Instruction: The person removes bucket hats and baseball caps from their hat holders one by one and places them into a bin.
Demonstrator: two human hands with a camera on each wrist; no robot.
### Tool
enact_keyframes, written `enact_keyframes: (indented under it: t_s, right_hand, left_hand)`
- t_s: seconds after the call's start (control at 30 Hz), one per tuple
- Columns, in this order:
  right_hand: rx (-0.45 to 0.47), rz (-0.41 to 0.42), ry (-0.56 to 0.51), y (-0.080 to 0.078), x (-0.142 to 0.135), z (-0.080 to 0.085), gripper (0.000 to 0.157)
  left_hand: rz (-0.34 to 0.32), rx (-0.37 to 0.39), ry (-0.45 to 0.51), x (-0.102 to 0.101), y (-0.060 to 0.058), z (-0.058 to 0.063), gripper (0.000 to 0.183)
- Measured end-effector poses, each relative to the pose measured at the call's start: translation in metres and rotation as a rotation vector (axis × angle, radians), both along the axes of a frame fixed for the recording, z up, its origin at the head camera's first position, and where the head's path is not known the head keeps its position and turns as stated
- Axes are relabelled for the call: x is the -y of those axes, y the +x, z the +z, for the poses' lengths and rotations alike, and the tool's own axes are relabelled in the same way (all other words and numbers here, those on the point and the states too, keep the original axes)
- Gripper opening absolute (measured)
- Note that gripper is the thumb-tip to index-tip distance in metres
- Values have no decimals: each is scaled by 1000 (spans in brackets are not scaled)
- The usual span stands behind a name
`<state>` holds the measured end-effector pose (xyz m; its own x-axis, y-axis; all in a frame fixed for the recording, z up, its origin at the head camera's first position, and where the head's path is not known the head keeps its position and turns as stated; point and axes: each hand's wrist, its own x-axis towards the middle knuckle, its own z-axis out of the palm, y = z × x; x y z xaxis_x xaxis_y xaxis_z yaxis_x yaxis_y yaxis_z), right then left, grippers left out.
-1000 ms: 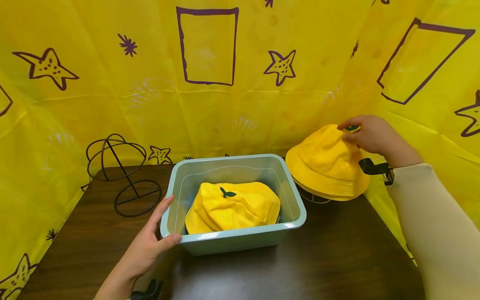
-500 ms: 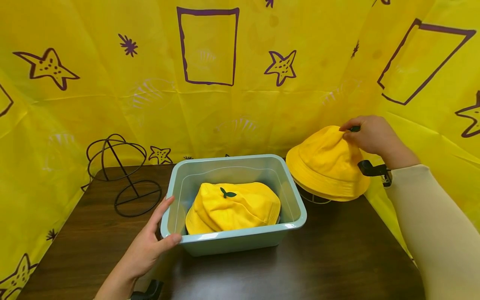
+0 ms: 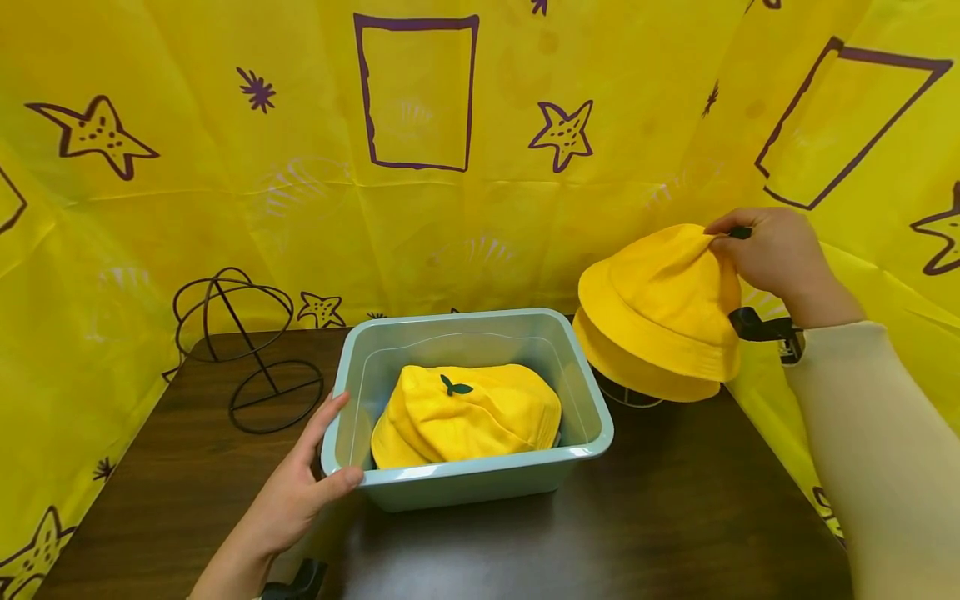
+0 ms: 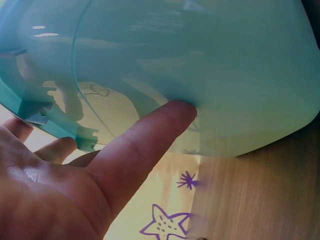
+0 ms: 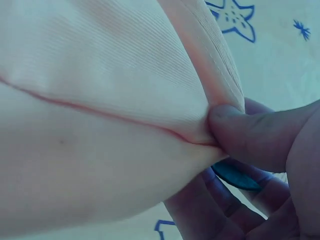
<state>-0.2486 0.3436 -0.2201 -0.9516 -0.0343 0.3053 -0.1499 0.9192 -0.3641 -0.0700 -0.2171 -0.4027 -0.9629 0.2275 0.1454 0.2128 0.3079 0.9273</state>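
My right hand [image 3: 780, 254] pinches the crown of a yellow bucket hat [image 3: 663, 292] at the right, next to its dark green leaf tab. A second yellow hat [image 3: 637, 371] shows underneath, mostly covered, on a thin wire stand [image 3: 633, 400]. The right wrist view shows thumb and fingers pinching the hat's gathered cloth [image 5: 125, 100]. My left hand [image 3: 292, 492] rests on the near left corner of a pale blue-green plastic bin [image 3: 487, 475], its straight thumb [image 4: 150, 135] against the wall. A crumpled yellow hat [image 3: 480, 408] with a green leaf tab lies inside.
A bare black wire hat stand [image 3: 262, 358] is at the left on the dark wooden table [image 3: 637, 517]. Yellow sheeting [image 3: 637, 75] with purple drawings rises behind the table and along both sides.
My right hand has moved up and slightly right, lifting the upper hat's crown and brim so the hat beneath shows. My left hand and the bin have not moved.
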Motion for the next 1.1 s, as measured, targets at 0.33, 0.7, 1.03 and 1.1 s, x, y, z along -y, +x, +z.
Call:
enact_keyframes:
  t_s: [0.33,0.7,1.03,1.1]
  right_hand:
    - [-38,-82,-49,8,-4,17,39]
    - [-123,-109,-92,15,-4,34,37]
    - [-291,-45,-134,29,11,54,27]
    - [-342,-26,-121,31,17,56,26]
  left_hand:
    - [5,-1,-6,0,0,-1,85]
    - [-6,-1,-5,0,0,0,84]
    - [2,7,-22,0,0,2,84]
    - [3,7,-23,0,0,2,84]
